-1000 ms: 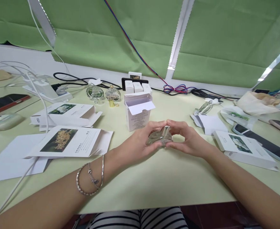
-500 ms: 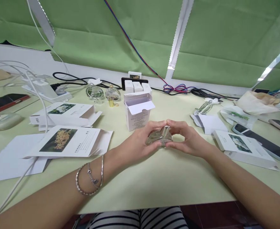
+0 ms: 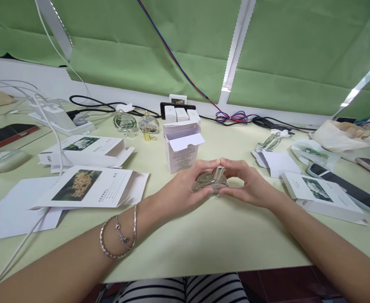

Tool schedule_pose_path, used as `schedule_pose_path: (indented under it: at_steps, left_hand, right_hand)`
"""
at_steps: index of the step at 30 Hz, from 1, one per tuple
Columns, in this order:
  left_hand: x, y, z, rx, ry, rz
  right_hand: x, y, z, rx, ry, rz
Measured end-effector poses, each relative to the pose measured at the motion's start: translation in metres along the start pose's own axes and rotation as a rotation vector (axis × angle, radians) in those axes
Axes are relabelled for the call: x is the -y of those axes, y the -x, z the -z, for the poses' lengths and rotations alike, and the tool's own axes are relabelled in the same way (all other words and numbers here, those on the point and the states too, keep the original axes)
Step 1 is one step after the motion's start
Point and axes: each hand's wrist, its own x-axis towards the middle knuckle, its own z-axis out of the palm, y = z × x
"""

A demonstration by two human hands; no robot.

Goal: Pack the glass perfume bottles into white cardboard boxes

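A clear glass perfume bottle [image 3: 210,182] with a silver cap [image 3: 219,171] is held between my two hands, low over the table. My left hand [image 3: 186,185] grips its left side, the thumb along the near lower edge and the forefinger up by the cap. On the other side my right hand [image 3: 251,183] curls round it, forefinger by the cap and thumb at the near edge. Just behind my left hand stands an open white box [image 3: 183,151], its flap folded forward. Fingers hide parts of the glass.
Flower-printed cartons [image 3: 85,189] lie at left beside a white cable. Two round perfume bottles [image 3: 125,122] stand at the back with loose caps [image 3: 146,136]. At right are another bottle [image 3: 270,142], a carton [image 3: 322,191] and a phone [image 3: 342,185].
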Motion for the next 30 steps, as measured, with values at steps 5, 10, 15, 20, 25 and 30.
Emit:
schedule_pose_path:
  at_steps: [5,10,15,20,25,30]
  left_hand:
    - [0.001,0.001,0.0,0.024,0.036,-0.001]
    - [0.002,0.0,-0.001,0.014,0.04,-0.024]
    - [0.001,-0.001,0.0,0.005,0.02,-0.008]
    - [0.002,0.0,-0.002,-0.005,-0.017,-0.036]
    - [-0.005,-0.002,0.004,-0.043,-0.247,-0.057]
    - [-0.014,-0.008,0.022,-0.365,-0.618,-0.318]
  right_hand:
    - [0.0,0.0,0.0,-0.01,-0.011,0.017]
    - [-0.003,0.001,-0.001,-0.019,-0.012,0.026]
    - [-0.003,0.001,-0.001,-0.035,0.011,0.061]
    - [-0.004,0.002,-0.002,-0.017,0.052,0.047]
    - [-0.002,0.003,-0.001,0.014,0.179,0.004]
    - [0.0,0.003,0.004,0.044,0.295,0.036]
